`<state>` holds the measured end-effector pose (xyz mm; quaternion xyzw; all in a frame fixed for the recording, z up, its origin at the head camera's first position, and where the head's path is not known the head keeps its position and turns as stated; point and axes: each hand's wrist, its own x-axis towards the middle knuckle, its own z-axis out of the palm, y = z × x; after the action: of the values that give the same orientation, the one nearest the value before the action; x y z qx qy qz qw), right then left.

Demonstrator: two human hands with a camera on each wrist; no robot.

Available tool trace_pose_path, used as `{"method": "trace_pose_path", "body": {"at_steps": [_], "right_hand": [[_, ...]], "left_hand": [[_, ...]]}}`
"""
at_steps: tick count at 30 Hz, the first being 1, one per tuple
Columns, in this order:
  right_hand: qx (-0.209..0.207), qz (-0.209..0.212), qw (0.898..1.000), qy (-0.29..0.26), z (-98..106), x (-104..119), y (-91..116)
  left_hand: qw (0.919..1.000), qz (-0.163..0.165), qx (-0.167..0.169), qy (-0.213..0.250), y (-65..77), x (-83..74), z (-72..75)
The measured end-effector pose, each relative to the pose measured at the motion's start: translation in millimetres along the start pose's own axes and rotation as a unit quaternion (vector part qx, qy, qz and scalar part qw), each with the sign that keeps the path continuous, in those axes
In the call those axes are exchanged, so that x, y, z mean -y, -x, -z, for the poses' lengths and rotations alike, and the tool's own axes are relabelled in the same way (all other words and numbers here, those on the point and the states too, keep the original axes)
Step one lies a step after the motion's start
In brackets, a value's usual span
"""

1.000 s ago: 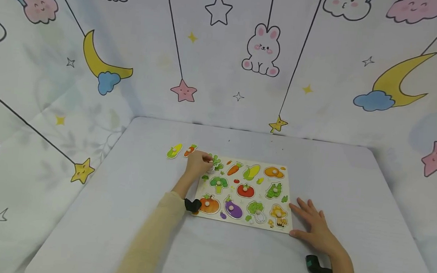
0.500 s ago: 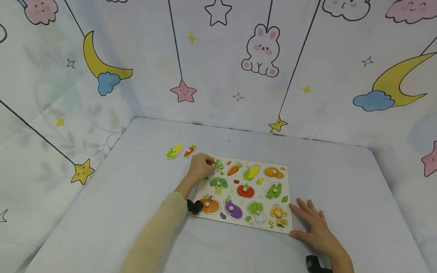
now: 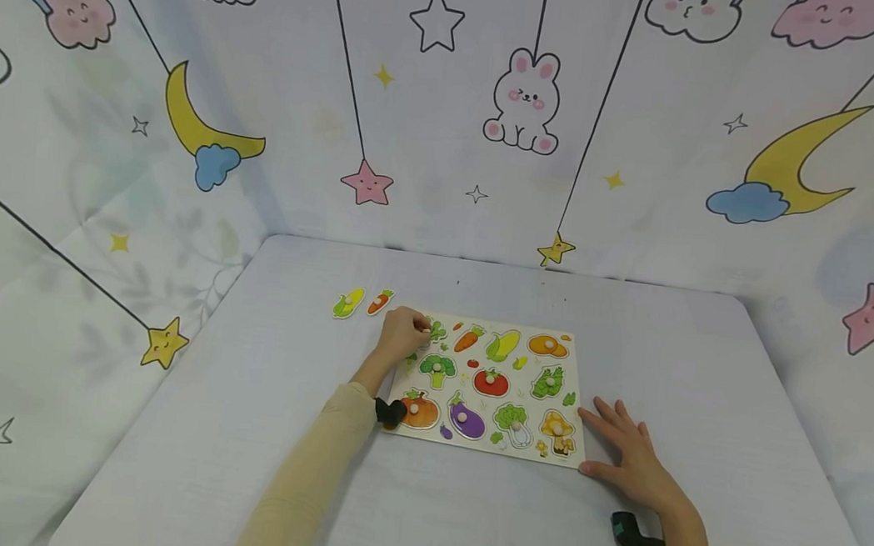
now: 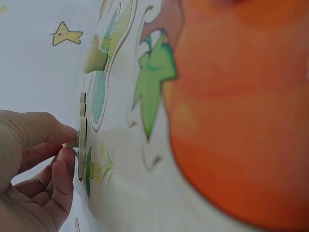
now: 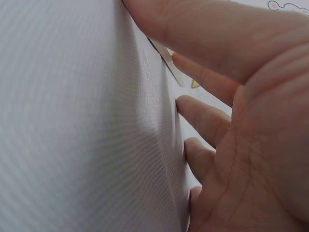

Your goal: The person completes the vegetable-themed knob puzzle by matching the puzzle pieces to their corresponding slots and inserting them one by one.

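Observation:
A vegetable peg puzzle board (image 3: 469, 363) lies flat on the table. At its far left corner my left hand (image 3: 402, 332) pinches the small knob of a green-leaved puzzle piece (image 3: 438, 330), mostly covered by the fingers. In the left wrist view, the edge of that puzzle piece (image 4: 82, 150) shows against the board, with thumb and fingertips on its knob; whether it lies fully in its recess I cannot tell. My right hand (image 3: 632, 456) rests spread at the board's right edge, thumb and a finger touching it. In the right wrist view the fingers (image 5: 203, 118) rest on the cloth.
Beyond the board's left corner lie a loose corn piece (image 3: 348, 303) and a loose carrot piece (image 3: 380, 302). Knobbed pieces such as the pumpkin (image 3: 419, 410), eggplant (image 3: 466, 417) and tomato (image 3: 491, 382) sit in the board. A patterned cloth backdrop (image 3: 446, 123) rises behind the table.
My left hand has shifted slightly right with the green-leaved piece, then stayed nearly still over the last half second. The right hand and the board have not visibly moved.

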<state>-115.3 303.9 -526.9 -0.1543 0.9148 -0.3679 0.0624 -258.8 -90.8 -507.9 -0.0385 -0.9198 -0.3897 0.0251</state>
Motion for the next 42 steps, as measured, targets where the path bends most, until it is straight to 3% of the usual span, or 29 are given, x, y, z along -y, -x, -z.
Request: {"method": "trace_pose_path", "body": {"at_steps": [17, 23, 26, 29, 33, 36, 42], "right_hand": [[0.005, -0.006, 1.0, -0.003, 1.5, 2.5, -0.2], [0.007, -0.009, 1.0, -0.009, 2.7, 6.8, 0.4], [0.005, -0.008, 1.0, -0.007, 3.0, 7.3, 0.4], [0.005, -0.009, 1.0, -0.006, 3.3, 7.5, 0.2], [0.007, -0.012, 1.0, -0.004, 3.3, 7.3, 0.5], [0.008, -0.012, 1.0, -0.005, 2.9, 7.0, 0.4], [0.008, -0.011, 1.0, -0.007, 3.2, 4.7, 0.2]], "left_hand": [[0.9998, 0.014, 0.005, 0.016, -1.3, 3.5, -1.9], [0.999, 0.024, 0.005, 0.038, 0.1, 7.9, 4.9], [0.9984, 0.019, -0.027, 0.045, -2.9, 13.8, 14.5], [0.9946, 0.016, -0.088, 0.053, -8.9, 20.9, 27.4], [0.9852, 0.042, -0.154, 0.063, -18.6, 30.5, 42.2], [0.9814, 0.074, -0.166, 0.063, -23.4, 36.7, 48.9], [0.982, 0.109, -0.146, 0.05, -28.8, 44.5, 50.0]]}}
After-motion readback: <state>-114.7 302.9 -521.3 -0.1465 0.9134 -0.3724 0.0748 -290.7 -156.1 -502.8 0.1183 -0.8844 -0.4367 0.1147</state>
